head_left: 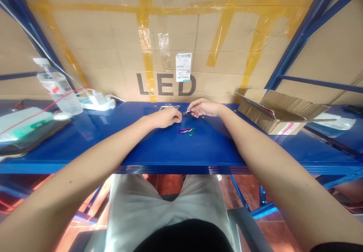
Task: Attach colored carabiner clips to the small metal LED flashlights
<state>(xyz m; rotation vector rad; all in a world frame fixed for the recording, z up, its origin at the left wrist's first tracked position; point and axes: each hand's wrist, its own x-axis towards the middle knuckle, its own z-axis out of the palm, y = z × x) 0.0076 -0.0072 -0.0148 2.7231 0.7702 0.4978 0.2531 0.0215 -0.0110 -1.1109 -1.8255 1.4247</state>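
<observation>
My right hand [206,107] pinches a small dark purple piece with a metallic end [186,113] above the blue table. Its exact kind is too small to make out. Close by on the left, my left hand [166,117] has its fingers curled together, and whatever is in them is hidden. On the tabletop in front of both hands lie a purple carabiner [183,131] and a green carabiner [192,132], touching or linked; I cannot tell which. Just behind my left hand, some thin silvery items [173,106] are partly covered by it.
An open cardboard box [283,118] stands at the right. To the left are a clear bottle [58,85], a white power strip [98,101] with cables and a white-green packet [31,125] on a dark flat item. A large carton [119,48] rises behind the blue table [176,152].
</observation>
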